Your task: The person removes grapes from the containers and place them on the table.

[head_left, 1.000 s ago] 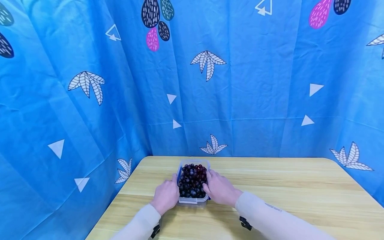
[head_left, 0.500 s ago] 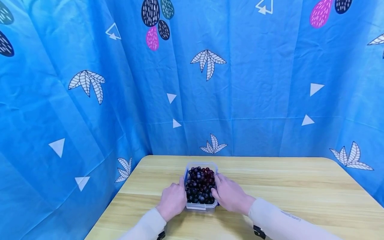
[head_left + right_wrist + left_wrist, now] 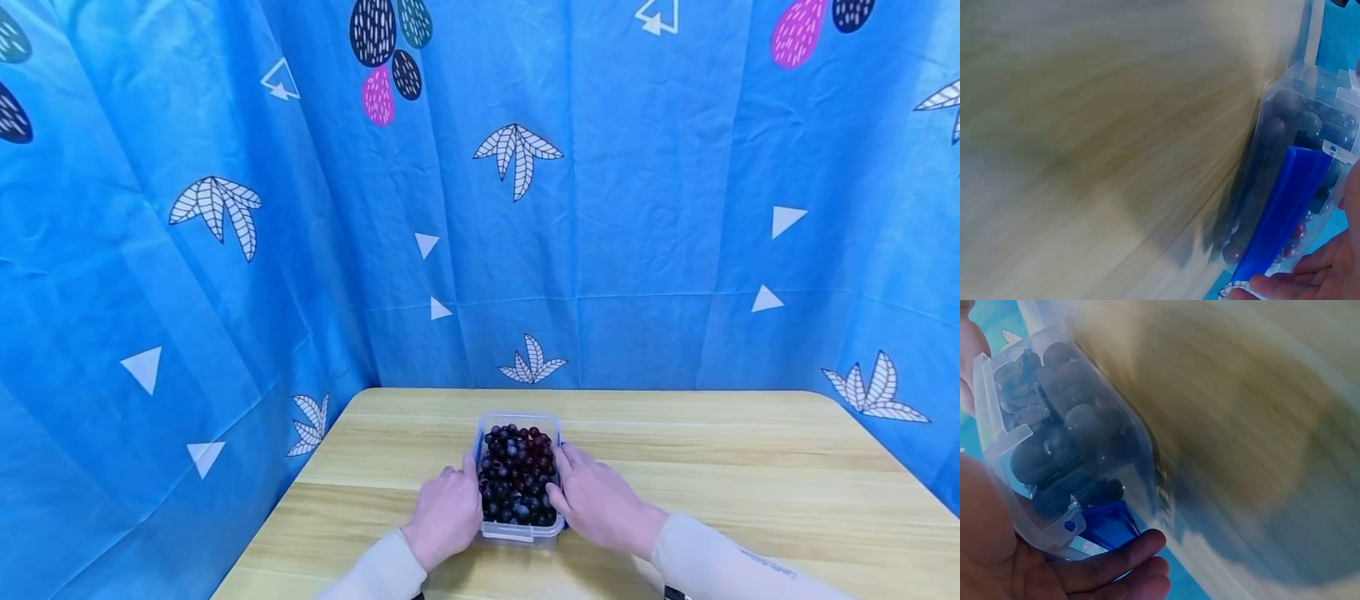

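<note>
From the head, dark grapes (image 3: 517,477) fill a clear plastic container (image 3: 534,534) on the table (image 3: 750,475) — left hand (image 3: 446,510) and right hand (image 3: 606,506) grasping opposite sides, fingers round its walls. The wrist views add its sides: a blue flap (image 3: 1110,526) by the left fingers, a long blue latch (image 3: 1285,212) on the right.

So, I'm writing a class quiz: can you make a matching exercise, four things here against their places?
1. dark round fruit
2. clear rectangular plastic box
3. blue patterned fabric curtain
4. pale wood-grain tabletop

A. hangs at the back
B. held between the left hand and right hand
C. spreads below the hands
D. heaped inside the box

Pairs: 1-D, 2-B, 3-A, 4-C
</note>
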A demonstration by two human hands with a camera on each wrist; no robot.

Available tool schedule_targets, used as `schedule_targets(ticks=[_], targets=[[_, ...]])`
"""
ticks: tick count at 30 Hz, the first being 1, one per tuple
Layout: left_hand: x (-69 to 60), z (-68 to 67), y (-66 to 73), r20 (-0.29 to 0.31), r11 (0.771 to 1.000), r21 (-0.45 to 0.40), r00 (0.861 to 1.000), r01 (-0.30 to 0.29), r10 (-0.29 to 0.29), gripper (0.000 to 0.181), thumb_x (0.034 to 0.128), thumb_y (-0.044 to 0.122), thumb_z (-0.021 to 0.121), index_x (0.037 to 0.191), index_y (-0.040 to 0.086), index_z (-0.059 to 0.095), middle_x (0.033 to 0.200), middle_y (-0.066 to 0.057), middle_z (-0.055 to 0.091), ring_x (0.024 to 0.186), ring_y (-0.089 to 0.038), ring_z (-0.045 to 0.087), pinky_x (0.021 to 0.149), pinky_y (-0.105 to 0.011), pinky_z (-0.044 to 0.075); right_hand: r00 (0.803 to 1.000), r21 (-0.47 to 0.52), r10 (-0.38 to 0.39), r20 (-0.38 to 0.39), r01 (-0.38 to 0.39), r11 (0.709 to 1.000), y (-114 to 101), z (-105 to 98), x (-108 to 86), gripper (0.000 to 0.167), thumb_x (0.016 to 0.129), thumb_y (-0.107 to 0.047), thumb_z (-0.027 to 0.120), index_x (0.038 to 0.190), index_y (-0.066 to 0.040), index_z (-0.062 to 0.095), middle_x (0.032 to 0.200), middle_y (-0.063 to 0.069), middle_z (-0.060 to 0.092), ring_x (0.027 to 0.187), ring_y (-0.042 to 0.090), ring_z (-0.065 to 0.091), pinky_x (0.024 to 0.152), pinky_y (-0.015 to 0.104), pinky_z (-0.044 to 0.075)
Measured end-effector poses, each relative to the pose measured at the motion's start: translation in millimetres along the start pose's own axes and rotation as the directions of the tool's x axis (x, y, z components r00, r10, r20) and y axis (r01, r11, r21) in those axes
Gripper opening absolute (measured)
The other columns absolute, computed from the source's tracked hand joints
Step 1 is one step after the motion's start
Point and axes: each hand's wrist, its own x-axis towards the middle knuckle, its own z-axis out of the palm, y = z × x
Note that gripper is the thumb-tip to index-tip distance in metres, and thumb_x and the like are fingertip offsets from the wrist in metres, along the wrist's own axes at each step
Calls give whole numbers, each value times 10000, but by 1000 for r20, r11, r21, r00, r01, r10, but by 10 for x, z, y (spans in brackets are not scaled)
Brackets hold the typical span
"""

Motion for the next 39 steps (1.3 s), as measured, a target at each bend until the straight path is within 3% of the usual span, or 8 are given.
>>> schedule_targets(ticks=[15, 26, 30, 33, 36, 39], targets=[[-73, -27, 159, 1, 1000, 2, 1000, -31, 31, 605, 887, 180, 606, 1374, -159, 492, 786, -139, 667, 682, -216, 614, 435, -295, 454, 998, -43, -21, -51, 19, 999, 63, -37, -185, 609, 1052, -372, 456, 1457, 83, 444, 1452, 284, 494, 1332, 382, 521, 1005, 507, 511], [-58, -62, 109, 25, 999, -32, 999, -42, 43, 523, 942, 197, 578, 1348, -127, 526, 727, -101, 622, 602, -170, 554, 430, -278, 413, 1000, -40, -10, -29, 9, 999, 68, -34, -206, 614, 1056, -390, 442, 1463, 69, 451, 1462, 267, 497, 1346, 382, 513, 998, 514, 513], [0, -77, 32, -27, 995, -84, 998, -50, 48, 278, 972, 211, 546, 1086, -21, 647, 666, -33, 557, 582, -141, 519, 437, -285, 397, 1000, -40, -2, -28, 1, 999, 63, -36, -209, 615, 1056, -397, 441, 1465, 62, 453, 1463, 259, 500, 1342, 384, 516, 995, 525, 511], [93, -78, -34, -78, 992, -117, 996, -56, 47, 176, 984, 239, 542, 896, 102, 608, 663, 16, 529, 596, -124, 511, 451, -277, 390, 999, -36, 2, -32, -3, 999, 61, -40, -213, 612, 1055, -394, 446, 1465, 61, 454, 1460, 256, 505, 1336, 383, 522, 990, 524, 514], [202, -64, -84, -101, 991, -120, 994, -64, 52, 177, 990, 279, 539, 911, 129, 592, 750, -6, 599, 682, -159, 576, 492, -296, 448, 999, -37, 7, -37, -8, 999, 62, -42, -219, 612, 1055, -390, 447, 1469, 60, 449, 1457, 255, 508, 1331, 378, 527, 989, 519, 517], [295, -24, -113, -93, 992, -112, 994, -60, 50, 267, 1002, 311, 522, 1092, 84, 629, 965, -99, 691, 871, -241, 659, 601, -376, 555, 999, -37, 12, -40, -14, 999, 61, -39, -221, 612, 1055, -389, 450, 1471, 59, 446, 1459, 254, 507, 1330, 376, 528, 987, 517, 519]])
